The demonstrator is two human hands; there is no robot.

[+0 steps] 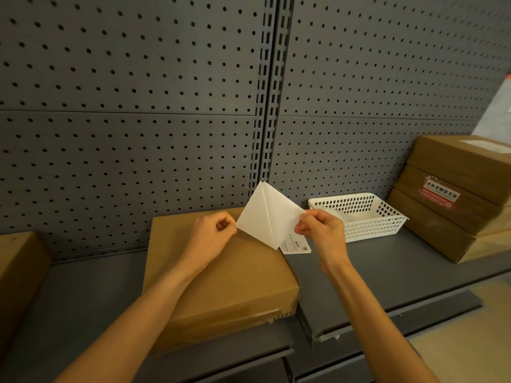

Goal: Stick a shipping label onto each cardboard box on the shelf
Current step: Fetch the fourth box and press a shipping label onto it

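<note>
A white shipping label [265, 214] is held up over the far right corner of a brown cardboard box [221, 275] on the grey shelf [387, 277]. My left hand [214, 230] pinches its left corner. My right hand [322, 230] pinches the right corner. The sheet is split along a diagonal, two layers partly separated, with a printed strip showing at the bottom edge. The top of the box bears no label.
A white plastic basket [359, 214] stands right of the box. Three stacked cardboard boxes [453, 200] sit at the far right, the top one carrying a label. Another box [16, 269] is at the left edge. A pegboard wall [138, 106] backs the shelf.
</note>
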